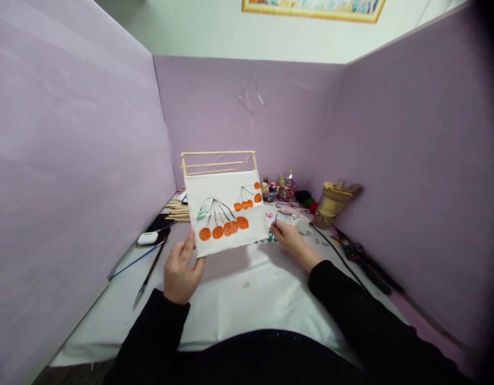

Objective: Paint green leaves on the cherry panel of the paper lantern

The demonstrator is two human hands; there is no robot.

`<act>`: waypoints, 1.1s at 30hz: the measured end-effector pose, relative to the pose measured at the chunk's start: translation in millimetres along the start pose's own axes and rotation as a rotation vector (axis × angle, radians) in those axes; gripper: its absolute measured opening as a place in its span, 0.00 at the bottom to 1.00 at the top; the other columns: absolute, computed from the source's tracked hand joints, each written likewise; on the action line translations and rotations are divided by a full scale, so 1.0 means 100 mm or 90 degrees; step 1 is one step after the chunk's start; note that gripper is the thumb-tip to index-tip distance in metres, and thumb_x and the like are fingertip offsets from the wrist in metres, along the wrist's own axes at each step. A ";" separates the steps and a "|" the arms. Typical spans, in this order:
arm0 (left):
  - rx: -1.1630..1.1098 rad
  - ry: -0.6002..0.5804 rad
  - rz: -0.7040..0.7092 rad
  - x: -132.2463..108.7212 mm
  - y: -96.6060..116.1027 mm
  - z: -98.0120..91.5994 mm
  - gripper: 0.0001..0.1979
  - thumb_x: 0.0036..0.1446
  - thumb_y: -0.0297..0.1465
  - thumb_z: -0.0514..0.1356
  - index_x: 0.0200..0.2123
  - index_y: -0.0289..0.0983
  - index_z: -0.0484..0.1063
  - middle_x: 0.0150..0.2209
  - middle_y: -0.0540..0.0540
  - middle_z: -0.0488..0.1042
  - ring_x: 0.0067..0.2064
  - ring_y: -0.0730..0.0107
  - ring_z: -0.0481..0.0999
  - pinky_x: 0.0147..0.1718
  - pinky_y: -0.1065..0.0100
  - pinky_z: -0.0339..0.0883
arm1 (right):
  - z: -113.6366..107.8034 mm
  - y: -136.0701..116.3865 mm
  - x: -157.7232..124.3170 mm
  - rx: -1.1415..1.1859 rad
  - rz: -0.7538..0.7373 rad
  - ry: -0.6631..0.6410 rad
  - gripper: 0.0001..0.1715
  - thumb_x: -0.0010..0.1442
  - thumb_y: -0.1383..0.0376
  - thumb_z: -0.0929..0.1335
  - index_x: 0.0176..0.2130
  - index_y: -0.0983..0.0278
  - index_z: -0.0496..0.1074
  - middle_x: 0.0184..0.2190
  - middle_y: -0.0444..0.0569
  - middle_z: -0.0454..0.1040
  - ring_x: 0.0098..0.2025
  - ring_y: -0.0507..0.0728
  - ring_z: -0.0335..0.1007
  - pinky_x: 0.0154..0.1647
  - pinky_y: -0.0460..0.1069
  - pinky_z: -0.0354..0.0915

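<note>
Black-sleeved left hand (180, 275) grips a white cloth panel (226, 206) above the counter (247, 313); right hand (287, 238) pinches a slim blue stick (275, 220).
Orange rounds (218, 232) look finished; green (202, 212) marks the larger cluster (229, 229), seemingly leaving the smaller cluster (243, 205) to do; wooden frame (218, 153) behind.

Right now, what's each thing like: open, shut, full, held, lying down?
White painted panel: held up, tilted
Left hand: gripping the panel's lower left corner
Right hand: holding a thin blue stick
Stick frame: bare above the panel
White case: shut
Jar: filled with colourful bits
Dark-handled tool: lying down
Tablecloth: wrinkled
</note>
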State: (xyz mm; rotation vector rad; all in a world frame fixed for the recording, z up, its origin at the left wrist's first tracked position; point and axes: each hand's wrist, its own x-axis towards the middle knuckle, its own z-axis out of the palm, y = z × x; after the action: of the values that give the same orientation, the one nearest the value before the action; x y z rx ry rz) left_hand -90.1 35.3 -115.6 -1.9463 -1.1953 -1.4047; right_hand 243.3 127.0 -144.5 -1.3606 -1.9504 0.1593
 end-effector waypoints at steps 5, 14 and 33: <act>-0.006 -0.002 -0.006 0.00 0.00 0.00 0.34 0.54 0.26 0.60 0.64 0.40 0.55 0.37 0.45 0.69 0.34 0.67 0.71 0.37 0.66 0.69 | 0.01 0.01 0.02 0.054 0.087 0.094 0.17 0.59 0.55 0.60 0.24 0.61 0.57 0.19 0.43 0.64 0.23 0.52 0.59 0.26 0.47 0.53; -0.004 0.008 -0.002 0.00 0.00 0.00 0.34 0.54 0.26 0.60 0.64 0.40 0.56 0.36 0.44 0.70 0.33 0.66 0.71 0.36 0.65 0.70 | 0.08 0.08 0.05 0.090 0.135 0.112 0.20 0.59 0.52 0.61 0.23 0.61 0.57 0.18 0.42 0.65 0.22 0.52 0.59 0.25 0.47 0.53; 0.007 0.003 0.000 0.00 0.00 0.00 0.33 0.55 0.27 0.60 0.64 0.38 0.56 0.36 0.44 0.70 0.35 0.66 0.72 0.37 0.65 0.70 | 0.10 0.09 0.05 0.152 0.179 0.107 0.17 0.58 0.54 0.62 0.25 0.62 0.62 0.19 0.43 0.68 0.22 0.52 0.64 0.23 0.46 0.56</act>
State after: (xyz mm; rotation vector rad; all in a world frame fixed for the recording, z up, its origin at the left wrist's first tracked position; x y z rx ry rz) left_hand -90.3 35.5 -116.2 -1.9350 -1.1991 -1.3987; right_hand 243.0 138.3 -153.4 -1.4313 -1.5432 0.3862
